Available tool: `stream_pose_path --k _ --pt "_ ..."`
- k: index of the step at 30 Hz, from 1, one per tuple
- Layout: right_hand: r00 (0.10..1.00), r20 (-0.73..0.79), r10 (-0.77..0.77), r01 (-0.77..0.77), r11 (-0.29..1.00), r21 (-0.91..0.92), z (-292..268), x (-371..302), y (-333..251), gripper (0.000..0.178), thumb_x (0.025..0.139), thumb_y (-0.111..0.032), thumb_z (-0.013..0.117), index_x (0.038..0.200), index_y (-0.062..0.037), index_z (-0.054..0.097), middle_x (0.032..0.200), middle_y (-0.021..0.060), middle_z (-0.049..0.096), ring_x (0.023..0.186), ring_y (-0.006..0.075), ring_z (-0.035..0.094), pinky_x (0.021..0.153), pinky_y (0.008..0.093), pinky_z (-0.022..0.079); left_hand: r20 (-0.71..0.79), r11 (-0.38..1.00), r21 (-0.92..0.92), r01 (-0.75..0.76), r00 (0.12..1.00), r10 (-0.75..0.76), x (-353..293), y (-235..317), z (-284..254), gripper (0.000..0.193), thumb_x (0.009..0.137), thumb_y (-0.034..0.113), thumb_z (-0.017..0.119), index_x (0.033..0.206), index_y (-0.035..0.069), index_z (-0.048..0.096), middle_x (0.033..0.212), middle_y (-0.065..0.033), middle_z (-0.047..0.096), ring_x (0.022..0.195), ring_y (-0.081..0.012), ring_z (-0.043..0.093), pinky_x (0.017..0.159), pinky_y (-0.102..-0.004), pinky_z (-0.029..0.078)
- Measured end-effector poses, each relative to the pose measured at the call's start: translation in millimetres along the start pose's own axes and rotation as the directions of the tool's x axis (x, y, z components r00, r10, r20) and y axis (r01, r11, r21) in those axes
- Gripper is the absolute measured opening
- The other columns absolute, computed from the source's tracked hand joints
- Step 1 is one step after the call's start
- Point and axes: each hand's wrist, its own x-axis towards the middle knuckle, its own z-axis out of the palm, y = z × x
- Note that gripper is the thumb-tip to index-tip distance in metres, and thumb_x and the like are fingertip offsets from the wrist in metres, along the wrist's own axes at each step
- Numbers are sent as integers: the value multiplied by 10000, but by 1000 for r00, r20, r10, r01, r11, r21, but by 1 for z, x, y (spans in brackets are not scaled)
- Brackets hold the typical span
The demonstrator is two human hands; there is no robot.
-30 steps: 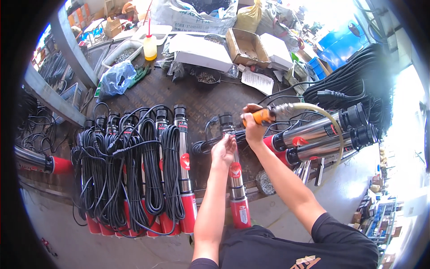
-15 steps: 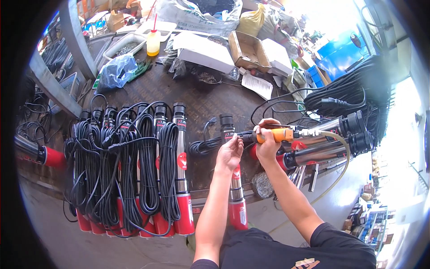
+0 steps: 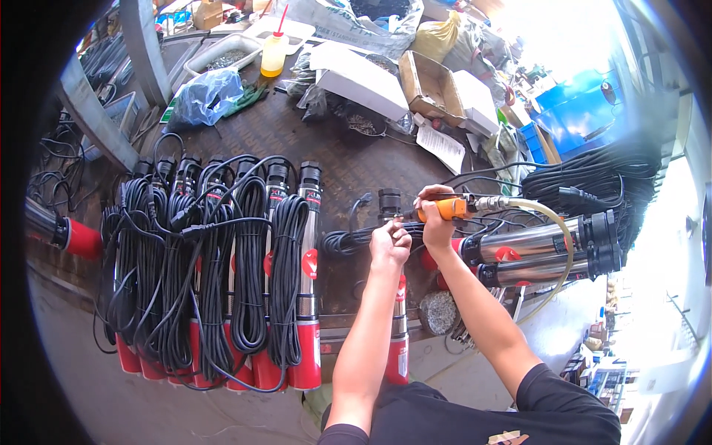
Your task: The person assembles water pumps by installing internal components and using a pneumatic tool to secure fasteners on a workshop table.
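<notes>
My right hand (image 3: 437, 231) is wrapped round an orange air screwdriver (image 3: 449, 208), which lies roughly level with its tip toward the left. A pale hose (image 3: 558, 222) runs from its metal fitting. My left hand (image 3: 391, 245) is closed in a pinch beside the tool's tip; whatever lies between the fingers is too small to make out. Under that hand and forearm lies a steel submersible pump (image 3: 398, 360) with a red end near me and a black ribbed cap (image 3: 389, 202) at the far end. A coiled black cable (image 3: 345, 242) lies left of its cap.
Several similar pumps (image 3: 309, 259) with bundled black cables (image 3: 248, 274) lie in a row at left. Two more pumps (image 3: 534, 273) lie at right, below a cable heap (image 3: 601, 174). Boxes (image 3: 432, 89), trays and a yellow bottle (image 3: 273, 56) stand at the back.
The view has shifted, so the bench appears farther right. My left hand has curled in more, and the screwdriver has moved up toward the pump's black cap, its tip near my left fingers.
</notes>
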Motion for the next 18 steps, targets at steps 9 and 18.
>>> stream_pose_path --k 9,18 --pt "992 105 -76 80 996 -30 18 14 6 214 812 103 585 983 -23 563 868 66 641 702 119 622 635 247 521 275 282 772 -570 699 660 -38 -33 -40 183 976 131 564 987 -22 663 664 -23 547 541 -140 497 496 -291 398" --pt "996 47 -74 75 996 -41 28 11 15 163 768 94 614 888 -16 614 822 52 664 686 102 618 636 242 512 698 -696 680 -231 496 517 -141 -75 -130 892 665 242 878 1348 -13 365 1267 -248 434 1186 -426 422 1021 -521 334"
